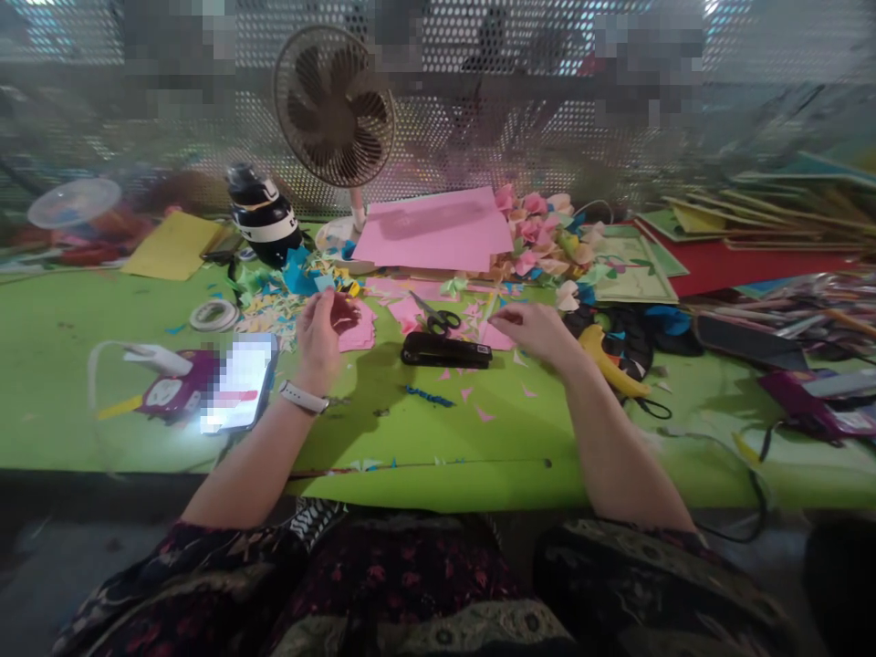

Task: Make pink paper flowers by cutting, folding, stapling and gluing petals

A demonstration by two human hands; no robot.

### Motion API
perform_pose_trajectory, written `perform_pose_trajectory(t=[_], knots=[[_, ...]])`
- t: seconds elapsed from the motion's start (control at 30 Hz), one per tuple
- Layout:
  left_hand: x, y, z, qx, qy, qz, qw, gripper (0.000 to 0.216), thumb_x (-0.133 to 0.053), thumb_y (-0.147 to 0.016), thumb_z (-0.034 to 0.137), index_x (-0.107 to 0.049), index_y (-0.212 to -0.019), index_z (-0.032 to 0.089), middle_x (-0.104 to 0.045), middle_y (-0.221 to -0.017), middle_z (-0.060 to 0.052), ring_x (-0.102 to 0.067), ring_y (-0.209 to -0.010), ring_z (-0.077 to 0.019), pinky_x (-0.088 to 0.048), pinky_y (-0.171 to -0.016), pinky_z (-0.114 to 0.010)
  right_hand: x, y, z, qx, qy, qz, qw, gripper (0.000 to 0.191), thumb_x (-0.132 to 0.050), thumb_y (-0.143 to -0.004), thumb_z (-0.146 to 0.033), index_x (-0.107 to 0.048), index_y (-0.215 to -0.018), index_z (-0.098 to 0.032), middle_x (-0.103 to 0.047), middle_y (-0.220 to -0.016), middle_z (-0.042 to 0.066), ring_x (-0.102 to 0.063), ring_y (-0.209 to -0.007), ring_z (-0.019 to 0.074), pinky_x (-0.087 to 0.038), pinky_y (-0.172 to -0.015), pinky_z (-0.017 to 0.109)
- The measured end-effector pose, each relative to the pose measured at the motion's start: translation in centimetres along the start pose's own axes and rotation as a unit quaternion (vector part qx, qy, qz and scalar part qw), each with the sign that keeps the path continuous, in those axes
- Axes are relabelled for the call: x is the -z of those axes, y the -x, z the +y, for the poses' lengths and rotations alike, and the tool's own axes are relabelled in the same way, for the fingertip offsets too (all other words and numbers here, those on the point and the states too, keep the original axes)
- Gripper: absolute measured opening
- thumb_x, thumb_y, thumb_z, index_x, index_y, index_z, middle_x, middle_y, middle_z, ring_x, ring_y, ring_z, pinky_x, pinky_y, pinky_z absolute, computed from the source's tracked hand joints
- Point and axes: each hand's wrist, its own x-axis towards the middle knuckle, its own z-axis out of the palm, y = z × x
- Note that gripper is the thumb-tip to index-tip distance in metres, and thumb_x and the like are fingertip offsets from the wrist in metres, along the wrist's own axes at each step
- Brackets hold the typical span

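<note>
My left hand (320, 333) is half curled beside a small stack of pink paper pieces (357, 334), its thumb and fingers apart and nothing seen in them. My right hand (540, 330) has its fingertips pressed together at a piece of pink paper (498, 338); part of that grip is hidden. Between the hands lies a black stapler (446, 350). Just behind it, scissors with dark handles (442, 321) rest on pink scraps (403, 315). A twisted blue strip (430, 396) is in front of the stapler.
Left are a lit phone (246, 379), a tape roll (214, 316) and a black bottle (264, 219). A fan (335, 105), pink sheets (431, 228) and paper flowers (534, 228) stand behind. A banana (609, 363), another phone (743, 341) and cables (756, 484) lie right.
</note>
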Motion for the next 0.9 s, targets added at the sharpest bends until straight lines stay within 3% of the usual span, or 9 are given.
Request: perform_pose_trajectory(t=[0.17, 0.47, 0.6, 0.77, 0.9], knots=[[0.3, -1.2, 2.7, -0.016, 0.058, 0.073, 0.995, 0.034, -0.067, -0.082, 0.051, -0.061, -0.07, 0.019, -0.061, -0.063, 0.001, -0.06, -0.06, -0.0114, -0.049, -0.056, -0.023, 0.0, 0.2, -0.4, 0.021, 0.015, -0.037, 0.999, 0.03, -0.056, -0.089, -0.041, -0.077, -0.09, -0.02, -0.076, -0.084, 0.007, -0.067, -0.075, 0.0224, -0.046, -0.069, 0.033], [1.1, -1.3, 7.6, -0.092, 0.059, 0.085, 0.99, 0.028, -0.05, -0.092, 0.032, -0.061, -0.071, 0.018, -0.059, -0.063, -0.001, -0.057, -0.06, -0.0113, -0.046, -0.056, -0.023, -0.5, 0.1, 0.1, 0.055, 0.031, -0.038, 0.997, 0.032, -0.055, -0.089, -0.043, -0.077, -0.096, -0.021, -0.077, -0.093, 0.007, -0.068, -0.083, 0.0243, -0.048, -0.074, 0.034], [2.1, -1.5, 8.4, -0.134, 0.022, 0.071, 0.988, 0.03, -0.054, -0.09, 0.037, -0.063, -0.07, 0.016, -0.06, -0.063, -0.002, -0.057, -0.059, -0.012, -0.046, -0.054, -0.023, -0.5, 0.1, 0.0, 0.067, 0.031, -0.037, 0.997, 0.033, -0.054, -0.089, -0.043, -0.077, -0.098, -0.021, -0.077, -0.093, 0.007, -0.068, -0.084, 0.0241, -0.048, -0.074, 0.034], [3.8, -2.5, 9.0, -0.131, -0.043, 0.057, 0.989, 0.028, -0.058, -0.086, 0.038, -0.063, -0.069, 0.016, -0.063, -0.063, -0.003, -0.058, -0.057, -0.0119, -0.045, -0.051, -0.023, -0.2, 0.1, -0.5, 0.052, 0.029, -0.048, 0.997, 0.03, -0.055, -0.089, -0.041, -0.077, -0.096, -0.021, -0.077, -0.094, 0.007, -0.069, -0.085, 0.0254, -0.049, -0.076, 0.036], [5.7, -3.0, 8.9, -0.124, -0.194, -0.01, 0.973, 0.019, -0.066, -0.08, 0.035, -0.066, -0.073, 0.017, -0.066, -0.066, -0.003, -0.059, -0.058, -0.012, -0.048, -0.055, -0.024, -0.1, 0.2, -0.5, 0.049, 0.039, -0.045, 0.997, 0.028, -0.056, -0.089, -0.041, -0.076, -0.096, -0.023, -0.077, -0.095, 0.007, -0.069, -0.086, 0.0262, -0.049, -0.076, 0.037]])
